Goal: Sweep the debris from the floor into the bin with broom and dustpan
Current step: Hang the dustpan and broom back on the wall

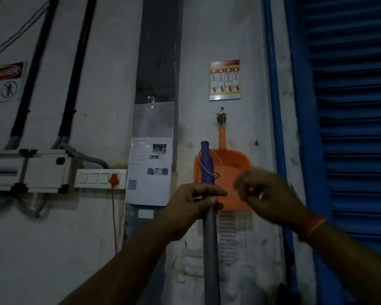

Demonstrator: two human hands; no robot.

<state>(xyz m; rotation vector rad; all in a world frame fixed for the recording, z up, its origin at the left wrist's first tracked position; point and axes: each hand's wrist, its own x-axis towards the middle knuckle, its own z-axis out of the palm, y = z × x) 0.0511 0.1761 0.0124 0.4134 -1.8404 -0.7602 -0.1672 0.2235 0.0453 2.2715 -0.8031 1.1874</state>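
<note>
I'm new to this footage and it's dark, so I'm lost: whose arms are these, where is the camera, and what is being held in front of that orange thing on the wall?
There is no machine here. A person wears one wide-angle camera on the head, so you look out along their own two bare arms toward a wall.

The left hand has its grip curled round a grey broom handle with a purple cap, from which a thin wire loop hangs. The pole stands upright and runs out of the bottom of the picture, so the bristles are unseen.

The right hand is blurred; it hovers beside the pole in front of the dustpan and seems to hold nothing.

Behind them an orange dustpan hangs on the wall. Left of it are paper notices and a switch panel; right is a blue shutter. No floor, debris or bin shows.
</note>
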